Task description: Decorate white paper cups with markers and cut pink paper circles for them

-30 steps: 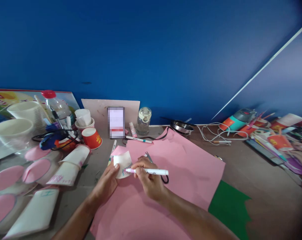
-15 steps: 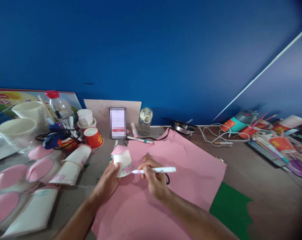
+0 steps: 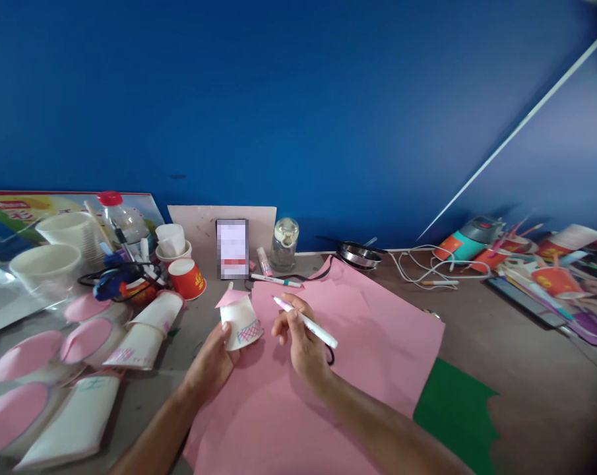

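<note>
A small white paper cup (image 3: pixel 237 318) is held by its side in my left hand (image 3: pixel 214 356). Pink crosshatching with teal edging is drawn near its rim, and a pink paper piece (image 3: pixel 230 298) sits at its top end. Between the fingers of my right hand (image 3: pixel 305 343) is a white marker (image 3: pixel 314 326), its pinkish tip pointing up and left, apart from the cup. Both hands are above large sheets of pink paper (image 3: pixel 377 369) on the table.
Several white cups with pink ends (image 3: pixel 85 340) lie at the left, by a red paper cup (image 3: pixel 187 280). A phone (image 3: pixel 233 251) leans at the back beside a glass jar (image 3: pixel 284 244). Green paper (image 3: pixel 454 419) lies right, and white cables (image 3: pixel 417 267) run behind.
My right hand has drawn the marker tip away from the cup and tilted it upward. The cup in my left hand has turned to a more upright position.
</note>
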`<state>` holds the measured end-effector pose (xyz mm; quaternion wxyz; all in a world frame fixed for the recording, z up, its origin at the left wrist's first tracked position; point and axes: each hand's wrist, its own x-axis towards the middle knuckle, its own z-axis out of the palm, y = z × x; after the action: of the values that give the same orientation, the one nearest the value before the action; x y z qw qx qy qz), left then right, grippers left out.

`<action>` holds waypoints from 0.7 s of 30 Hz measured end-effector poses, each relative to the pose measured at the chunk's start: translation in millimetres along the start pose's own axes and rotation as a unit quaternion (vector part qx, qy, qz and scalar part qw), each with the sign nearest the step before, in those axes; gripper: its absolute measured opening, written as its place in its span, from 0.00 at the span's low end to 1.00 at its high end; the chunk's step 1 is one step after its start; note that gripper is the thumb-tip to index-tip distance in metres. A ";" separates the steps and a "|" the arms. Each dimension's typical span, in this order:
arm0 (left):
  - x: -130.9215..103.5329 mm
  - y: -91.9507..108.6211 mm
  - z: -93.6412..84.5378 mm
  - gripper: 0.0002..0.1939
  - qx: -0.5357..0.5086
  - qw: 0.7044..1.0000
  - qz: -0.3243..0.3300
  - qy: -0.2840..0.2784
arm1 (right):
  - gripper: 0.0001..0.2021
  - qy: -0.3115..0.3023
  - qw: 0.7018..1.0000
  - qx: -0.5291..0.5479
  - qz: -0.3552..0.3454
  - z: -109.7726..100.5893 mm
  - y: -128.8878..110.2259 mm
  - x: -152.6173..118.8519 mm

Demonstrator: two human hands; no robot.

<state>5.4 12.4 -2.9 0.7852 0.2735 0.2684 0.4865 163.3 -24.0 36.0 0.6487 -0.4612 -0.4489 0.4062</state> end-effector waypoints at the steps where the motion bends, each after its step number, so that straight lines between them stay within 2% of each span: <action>1: 0.0 0.1 0.4 0.24 -0.002 1.000 0.003 -0.001 | 0.21 -0.003 1.000 0.002 0.002 0.4 -0.4 0.0; 9: 0.8 -0.8 -0.8 0.23 -0.026 1.000 0.016 -0.003 | 0.20 0.005 1.000 0.021 -0.006 0.8 3.7 1.2; 12: 0.3 1.8 -0.7 0.22 -0.030 0.999 -0.002 0.008 | 0.20 0.015 1.000 0.003 -0.020 -0.1 8.4 0.8; 16: -0.5 5.2 1.0 0.20 -0.034 0.999 -0.032 0.005 | 0.20 0.000 1.000 -0.018 -0.024 -1.3 11.0 -0.7; 21: -0.2 4.3 1.6 0.22 -0.029 0.999 -0.016 -0.006 | 0.20 -0.037 0.998 -0.004 -0.041 -3.5 7.4 -2.4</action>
<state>3.8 13.6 1.2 0.8021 0.2491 0.2543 0.4796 165.2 -25.2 27.7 0.6459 -0.4297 -0.4930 0.3938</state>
